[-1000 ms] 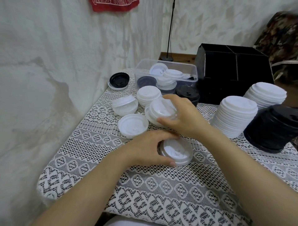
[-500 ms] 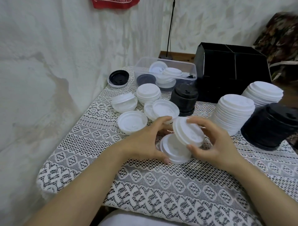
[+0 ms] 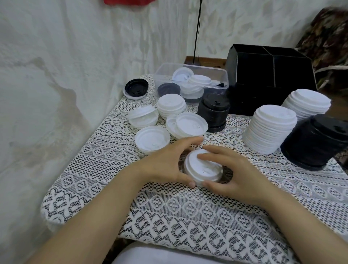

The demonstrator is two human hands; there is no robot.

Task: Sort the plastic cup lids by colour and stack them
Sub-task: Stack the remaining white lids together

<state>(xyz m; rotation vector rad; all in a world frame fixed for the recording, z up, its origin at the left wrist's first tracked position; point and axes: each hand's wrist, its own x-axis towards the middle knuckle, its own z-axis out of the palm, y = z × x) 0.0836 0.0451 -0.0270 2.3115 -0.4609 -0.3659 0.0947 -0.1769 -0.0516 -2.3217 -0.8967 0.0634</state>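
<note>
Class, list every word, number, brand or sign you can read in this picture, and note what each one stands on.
No text can be read.
Red cloth: only its lower edge shows, with no lettering in view.
Nearest white lid stack: small raised marks on top, too small to read.
Black lid stack: raised marks on top, too small to read.

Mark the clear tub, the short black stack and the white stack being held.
clear tub (image 3: 159, 77), head view, left wall.
short black stack (image 3: 213, 115), head view, side of the stack.
held stack (image 3: 201, 167), head view, top lid's centre.
</note>
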